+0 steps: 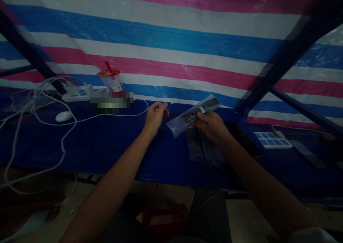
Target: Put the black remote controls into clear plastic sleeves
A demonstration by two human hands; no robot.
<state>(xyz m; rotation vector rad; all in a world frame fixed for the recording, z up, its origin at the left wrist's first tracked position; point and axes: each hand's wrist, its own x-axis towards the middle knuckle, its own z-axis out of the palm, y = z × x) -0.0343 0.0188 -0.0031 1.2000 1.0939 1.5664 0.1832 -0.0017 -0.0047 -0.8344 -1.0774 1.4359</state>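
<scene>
My right hand [211, 125] grips a clear plastic bag [187, 118] with a dark object inside, held tilted above the dark blue table [112, 143]. More clear bags [203, 150] lie flat on the table just under that hand. My left hand [155, 116] hovers over the table to the left of the bag, fingers curled together with the fingertips pinched; whether it holds anything small is too dark to tell. A tiny light speck [171, 103] lies on the table beyond it.
A red-lidded cup with a straw [111, 80] stands at the back left beside a white power strip [76, 93]. White cables [40, 103] and a white mouse [63, 116] lie at the left. A white-and-blue keypad device [272, 140] sits at the right, near dark blue frame bars [281, 60].
</scene>
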